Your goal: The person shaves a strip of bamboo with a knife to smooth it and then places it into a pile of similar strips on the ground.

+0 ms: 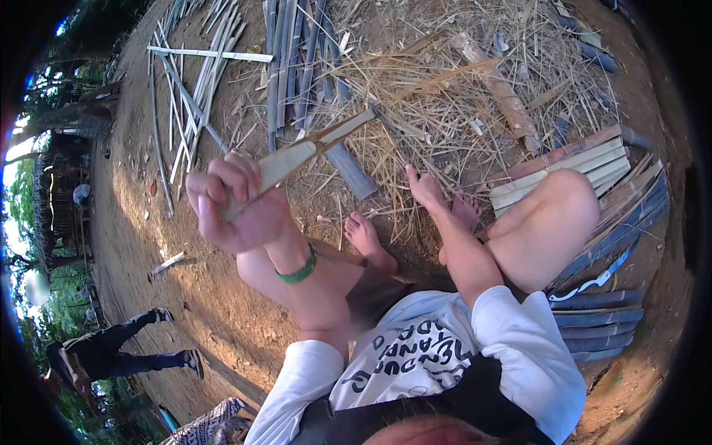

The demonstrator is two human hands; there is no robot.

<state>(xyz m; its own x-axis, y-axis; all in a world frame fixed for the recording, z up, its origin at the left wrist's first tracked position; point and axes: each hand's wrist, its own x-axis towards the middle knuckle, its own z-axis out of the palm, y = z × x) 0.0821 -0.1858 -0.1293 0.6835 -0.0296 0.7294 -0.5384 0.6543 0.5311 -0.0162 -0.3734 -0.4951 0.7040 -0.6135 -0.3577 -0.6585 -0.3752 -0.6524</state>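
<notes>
My left hand (241,194) is raised at the left, fingers wrapped round the wide end of a split bamboo piece (291,162). The piece slants up to the right, pale on its face with a brown middle part. A green band circles my left wrist. Lower and to the right, my right hand (426,190) is closed, its index finger stretched forward. Something small and dark shows at its fingers, too little to name. That hand is apart from the bamboo piece, above the straw-like shavings (400,148) between my bare feet.
Dark bamboo lengths (293,67) and pale strips (211,96) lie ahead. A thick brown bamboo piece (498,93) rests on the shavings. At my right are stacked split bamboo slats (564,174) and a pale curved tool (593,282). A person (122,348) is at the far left.
</notes>
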